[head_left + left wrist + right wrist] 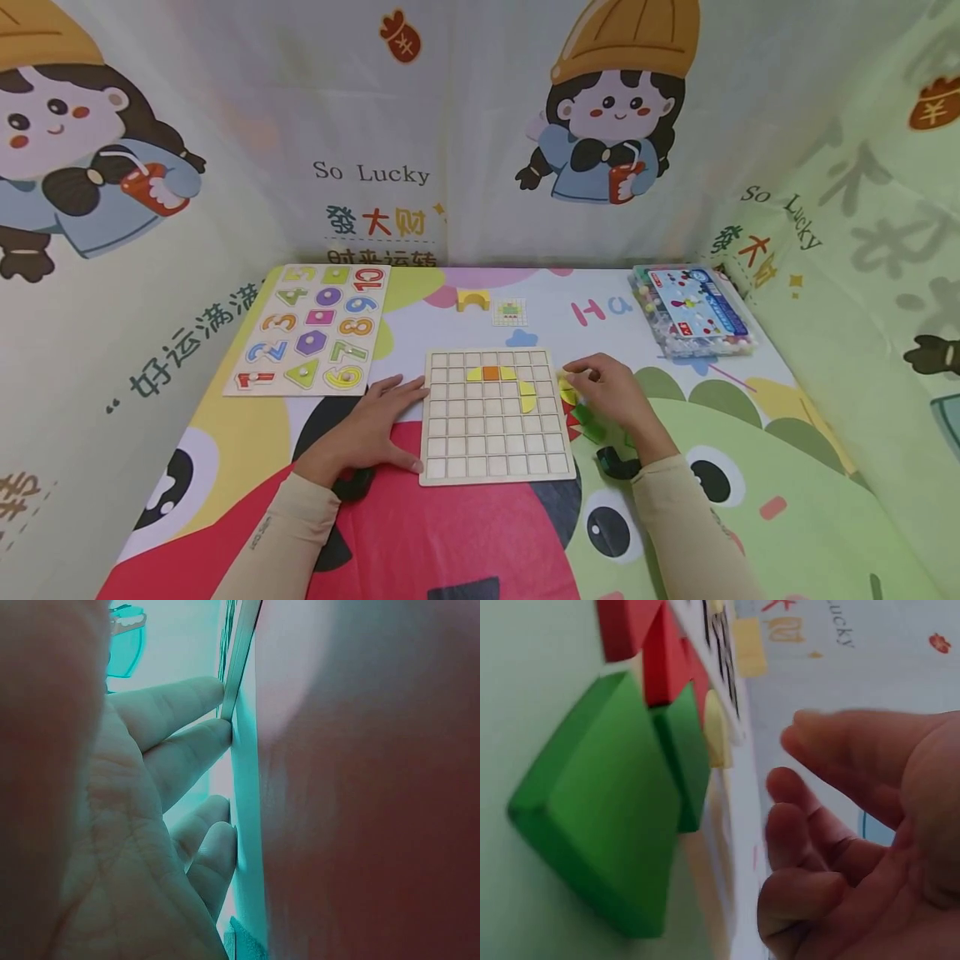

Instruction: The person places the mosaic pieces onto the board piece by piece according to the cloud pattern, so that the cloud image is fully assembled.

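Observation:
A wooden grid board [457,445] lies flat in front of me. On its upper rows sit an orange square [491,373] and several yellow rounded pieces [528,403]. My left hand [371,433] spreads along the board's left side, fingertips and thumb at the edge; its straight fingers [184,701] meet the board's rim in the left wrist view. Just off the upper right edge is my right hand [609,392], fingers loosely bent. In the right wrist view a gap separates its thumb and fingers [787,832], with nothing between. Yellow pieces [567,392] lie under its fingertips.
Green blocks [607,802] and red blocks [666,660] lie beside the board's right edge. Behind it are a small pattern card [510,312] and a yellow arch block [473,300]. A number puzzle board [251,367] lies left, a clear bead box [693,312] back right.

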Demonstrator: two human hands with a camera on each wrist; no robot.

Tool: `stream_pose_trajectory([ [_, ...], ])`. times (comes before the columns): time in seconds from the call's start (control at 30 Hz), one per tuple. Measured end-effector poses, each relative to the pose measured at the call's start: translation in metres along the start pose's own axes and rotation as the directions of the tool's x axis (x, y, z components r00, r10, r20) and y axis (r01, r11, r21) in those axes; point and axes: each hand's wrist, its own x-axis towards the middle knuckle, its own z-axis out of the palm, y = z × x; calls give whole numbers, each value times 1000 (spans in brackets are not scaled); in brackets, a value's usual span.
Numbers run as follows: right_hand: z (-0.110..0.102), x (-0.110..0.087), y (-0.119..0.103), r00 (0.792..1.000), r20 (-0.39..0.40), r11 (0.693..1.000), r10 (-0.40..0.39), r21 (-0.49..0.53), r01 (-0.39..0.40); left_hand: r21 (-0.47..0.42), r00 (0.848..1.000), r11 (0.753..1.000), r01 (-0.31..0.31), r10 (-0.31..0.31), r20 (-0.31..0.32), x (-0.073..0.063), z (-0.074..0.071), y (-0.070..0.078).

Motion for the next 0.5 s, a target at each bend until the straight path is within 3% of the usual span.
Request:
stream_pose_trajectory([
  [0.2, 8, 5, 7, 994, 15, 981, -110, -159, 111, 2, 1000, 1000, 5, -5, 5, 0, -1, 1],
  [0.5, 10, 5, 8, 991, 60, 970, -117, -206, 127, 10, 1000, 1000, -5, 5, 5, 1, 0, 0],
])
